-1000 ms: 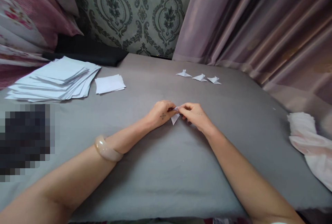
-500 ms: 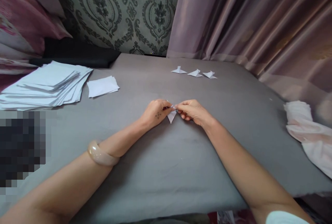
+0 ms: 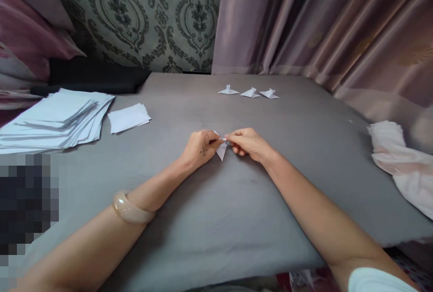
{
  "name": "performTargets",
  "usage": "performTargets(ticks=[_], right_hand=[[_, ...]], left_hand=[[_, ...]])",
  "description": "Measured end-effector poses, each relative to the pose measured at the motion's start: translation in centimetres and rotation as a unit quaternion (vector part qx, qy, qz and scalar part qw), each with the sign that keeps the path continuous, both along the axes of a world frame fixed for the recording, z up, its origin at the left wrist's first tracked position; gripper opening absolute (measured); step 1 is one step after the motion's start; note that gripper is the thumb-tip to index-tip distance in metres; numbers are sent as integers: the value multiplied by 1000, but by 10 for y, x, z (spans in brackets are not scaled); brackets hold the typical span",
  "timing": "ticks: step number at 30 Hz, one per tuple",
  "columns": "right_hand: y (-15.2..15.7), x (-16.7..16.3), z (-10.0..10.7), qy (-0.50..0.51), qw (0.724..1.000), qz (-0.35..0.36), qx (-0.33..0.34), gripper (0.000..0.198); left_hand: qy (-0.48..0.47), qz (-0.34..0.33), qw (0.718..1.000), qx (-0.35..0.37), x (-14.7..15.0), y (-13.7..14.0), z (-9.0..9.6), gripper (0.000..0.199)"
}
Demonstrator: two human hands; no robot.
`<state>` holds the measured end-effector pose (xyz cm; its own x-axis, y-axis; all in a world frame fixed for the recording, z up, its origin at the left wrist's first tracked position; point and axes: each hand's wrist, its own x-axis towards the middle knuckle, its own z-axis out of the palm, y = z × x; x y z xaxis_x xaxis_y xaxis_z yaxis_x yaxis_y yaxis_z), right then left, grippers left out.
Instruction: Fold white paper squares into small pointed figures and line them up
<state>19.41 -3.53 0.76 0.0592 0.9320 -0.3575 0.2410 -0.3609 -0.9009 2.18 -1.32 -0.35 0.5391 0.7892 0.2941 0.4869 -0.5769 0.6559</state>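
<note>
Between my two hands is a small folded white paper piece [image 3: 221,152], with one pointed flap hanging down toward me and another tip showing above my fingers. My left hand [image 3: 202,147] pinches it from the left between thumb and fingers. From the right, my right hand [image 3: 248,144] pinches its upper part, thumb and forefinger pressed together. My fingertips hide the paper's middle folds. Farther back on the grey cloth lie three folded paper figures in a row: a left one [image 3: 229,90], a middle one [image 3: 250,93] and a right one [image 3: 269,94], each with spread points and a raised middle.
A large stack of white paper [image 3: 57,118] lies at the left, beside a smaller stack of paper [image 3: 129,118]. Black folded cloth [image 3: 91,76] is behind them. Bunched pale fabric [image 3: 389,147] lies at the right edge of the grey-covered table [image 3: 209,229]. Curtains [image 3: 270,16] hang behind.
The view has shifted slightly. The folded paper is turned a little in my fingers, and a tip now shows above my left thumb. Both hands keep their pinch.
</note>
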Motion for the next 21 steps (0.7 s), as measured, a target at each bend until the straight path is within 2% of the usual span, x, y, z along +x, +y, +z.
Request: performTargets(ticks=[3, 7, 9, 12, 17, 21], right_hand=[[-1, 1, -1, 18, 999, -32, 19, 20], [-5, -2, -1, -11, 998, -42, 34, 17], [-7, -4, -2, -36, 998, -30, 47, 16], [-10, -4, -6, -106, 989, 0, 100, 16], [-20, -7, -9, -241, 946, 57, 209, 16], [-28, -15, -10, -304, 913, 120, 244, 17]], left_hand=[[-4, 55, 998, 7, -1, 1, -1, 21], [2, 127, 992, 10, -2, 3, -4, 18], [12, 125, 992, 4, -3, 3, -4, 14], [12, 119, 993, -10, -8, 1, -1, 33], [-8, 140, 988, -57, -21, 13, 3, 42], [50, 55, 997, 4, -26, 26, -2, 51]])
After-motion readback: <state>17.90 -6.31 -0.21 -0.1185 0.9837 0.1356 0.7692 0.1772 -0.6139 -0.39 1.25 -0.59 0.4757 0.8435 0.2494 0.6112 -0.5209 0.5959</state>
